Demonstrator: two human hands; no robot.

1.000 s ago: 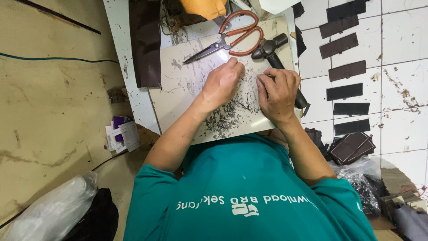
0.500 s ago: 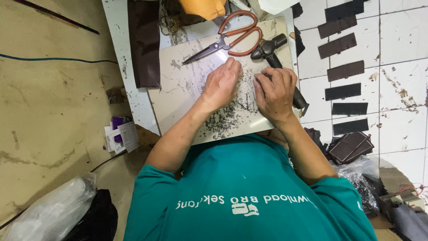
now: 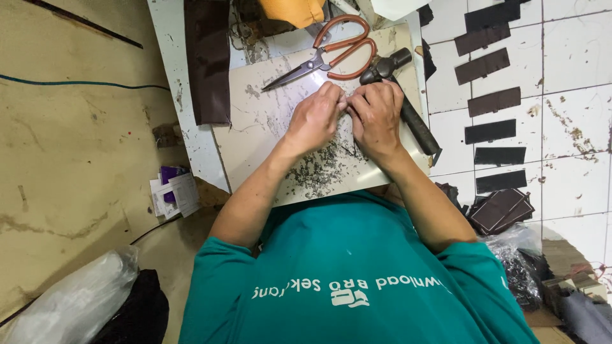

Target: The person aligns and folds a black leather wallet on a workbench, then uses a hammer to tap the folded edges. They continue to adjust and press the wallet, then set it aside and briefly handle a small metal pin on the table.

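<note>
Head view: left hand (image 3: 313,119) and right hand (image 3: 376,114) meet fingertip to fingertip on the pale board (image 3: 255,137); whatever their narrow grip pinches is too small to tell. Beside them, the hammer (image 3: 401,102) runs diagonally, head pointing away from the person.

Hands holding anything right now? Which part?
Cannot tell. Left hand and right hand pinch fingertips together over the board; anything between them is hidden. Scissors and hammer lie untouched.

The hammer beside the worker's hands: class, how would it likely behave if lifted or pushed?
The hammer probably feels head-heavy, since its dark metal-looking head looks bulkier than its slim handle. It looks rigid. Pushed along the pale board, it would likelier pivot than roll.
</note>
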